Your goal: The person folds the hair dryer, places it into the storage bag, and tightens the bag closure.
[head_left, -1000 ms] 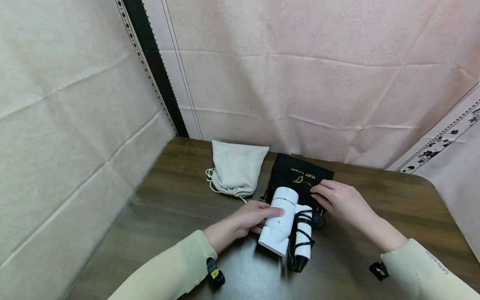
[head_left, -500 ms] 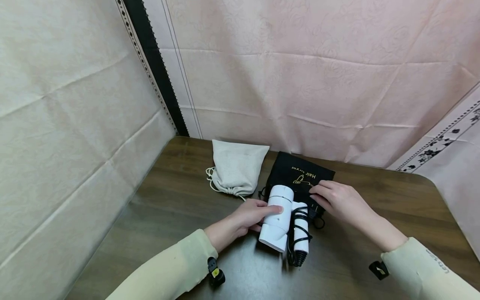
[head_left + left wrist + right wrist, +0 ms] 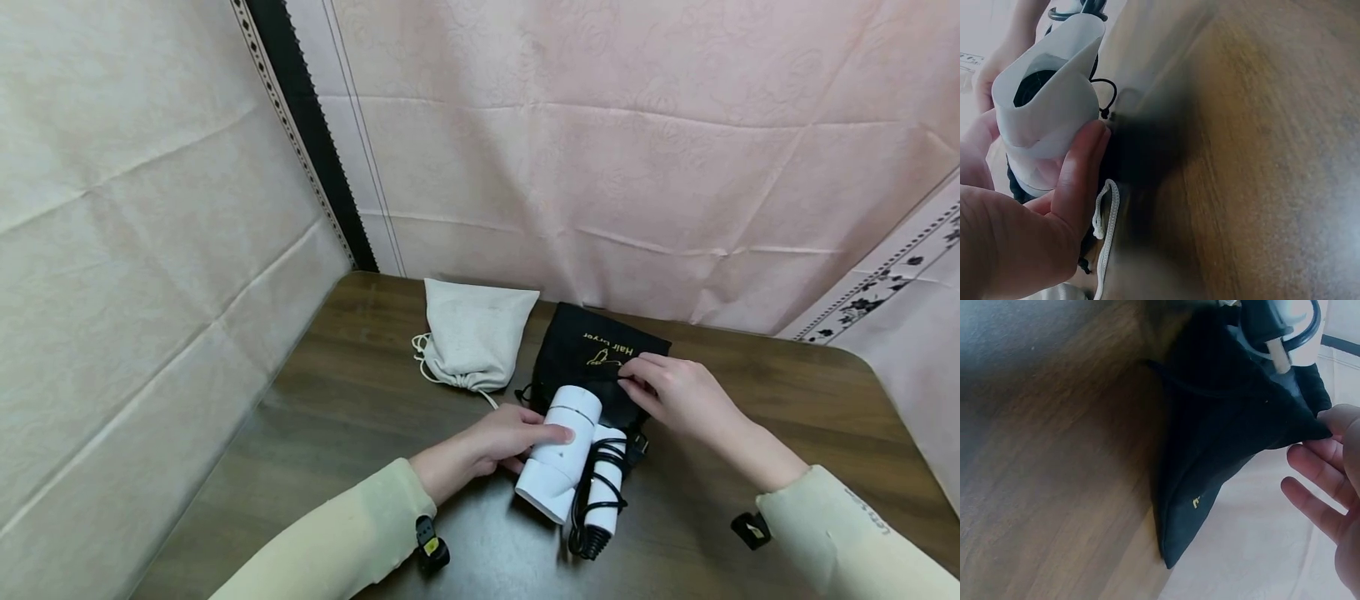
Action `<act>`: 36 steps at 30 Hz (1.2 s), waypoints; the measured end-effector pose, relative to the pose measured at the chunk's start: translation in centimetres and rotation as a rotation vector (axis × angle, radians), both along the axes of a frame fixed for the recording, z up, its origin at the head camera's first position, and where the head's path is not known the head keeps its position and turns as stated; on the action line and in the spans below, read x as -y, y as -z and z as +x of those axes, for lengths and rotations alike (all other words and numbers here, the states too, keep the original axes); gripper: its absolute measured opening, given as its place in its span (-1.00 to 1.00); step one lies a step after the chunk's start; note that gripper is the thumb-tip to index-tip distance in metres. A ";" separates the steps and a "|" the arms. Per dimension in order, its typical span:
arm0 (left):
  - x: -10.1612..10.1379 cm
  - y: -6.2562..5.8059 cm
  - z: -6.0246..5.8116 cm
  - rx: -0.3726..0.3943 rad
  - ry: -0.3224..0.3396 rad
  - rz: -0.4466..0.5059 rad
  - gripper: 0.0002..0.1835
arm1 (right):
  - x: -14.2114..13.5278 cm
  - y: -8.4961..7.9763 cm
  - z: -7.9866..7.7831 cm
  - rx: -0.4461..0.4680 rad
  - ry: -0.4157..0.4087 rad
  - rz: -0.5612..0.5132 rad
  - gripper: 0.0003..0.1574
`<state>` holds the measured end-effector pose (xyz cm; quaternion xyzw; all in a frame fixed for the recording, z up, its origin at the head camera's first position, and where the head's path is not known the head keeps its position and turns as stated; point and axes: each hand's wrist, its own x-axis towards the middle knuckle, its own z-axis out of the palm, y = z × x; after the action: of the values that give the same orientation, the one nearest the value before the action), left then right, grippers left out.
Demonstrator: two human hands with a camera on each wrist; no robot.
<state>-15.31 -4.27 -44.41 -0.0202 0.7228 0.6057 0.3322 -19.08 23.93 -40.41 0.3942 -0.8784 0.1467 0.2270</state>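
My left hand [image 3: 510, 437] grips a white hair dryer [image 3: 558, 450] round its barrel, thumb on top. The dryer's handle [image 3: 603, 492] lies folded beside the barrel, wrapped in a black cord [image 3: 576, 512]. Behind it lies a black drawstring pouch [image 3: 573, 346] with gold "Hair Dryer" lettering. My right hand [image 3: 678, 396] pinches the pouch fabric between thumb and index finger. The right wrist view shows the black pouch [image 3: 1229, 412] lifted at its edge, with the plug [image 3: 1279, 355] near its mouth. In the left wrist view, the dryer's open end [image 3: 1035, 87] faces the camera.
A cream drawstring bag [image 3: 480, 333] lies on the wooden table [image 3: 360, 400] left of the pouch, its white cord [image 3: 1107, 231] trailing toward my left hand. Pale patterned cloth [image 3: 600, 167] hangs behind the table, with another cloth [image 3: 150, 250] along the left side.
The hair dryer shifts slightly away from the pouch and then back toward me, its handle end now nearer my body. My right hand keeps its pinch on the pouch, almost in place.
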 end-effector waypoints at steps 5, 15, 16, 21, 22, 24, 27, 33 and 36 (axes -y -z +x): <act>-0.1 0.0 -0.2 0.026 0.014 0.016 -0.61 | 0.1 -0.3 -0.2 -0.013 -0.002 0.005 -0.79; 0.2 0.3 -1.1 0.020 -0.037 0.071 -0.63 | -0.3 -0.3 0.3 -0.060 -0.061 0.016 -0.70; 0.2 0.3 -1.1 0.021 -0.043 0.076 -0.63 | -0.4 -0.2 0.3 -0.061 -0.063 0.022 -0.68; 0.3 0.1 -1.4 0.017 -0.054 0.093 -0.61 | -0.9 0.0 0.4 -0.062 -0.065 0.055 -0.67; 0.4 0.0 -1.4 0.012 -0.056 0.090 -0.61 | -1.0 0.0 0.5 -0.062 -0.065 0.061 -0.66; 0.4 -0.1 -1.5 0.007 -0.062 0.083 -0.61 | -1.1 0.1 0.6 -0.063 -0.069 0.071 -0.65; 0.4 -0.1 -1.6 0.005 -0.077 0.079 -0.59 | -1.2 0.3 0.8 -0.055 -0.071 0.078 -0.64; 0.4 -0.1 -1.6 0.007 -0.097 0.082 -0.55 | -1.6 0.7 1.1 -0.033 -0.050 0.068 -0.66; 0.3 -0.1 -1.6 0.005 -0.111 0.074 -0.55 | -1.7 0.7 1.4 -0.026 -0.050 0.059 -0.62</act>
<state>-16.86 -4.58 -44.28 -0.0496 0.6970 0.6493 0.3003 -17.69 25.61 -41.10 0.4243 -0.8692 0.1213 0.2230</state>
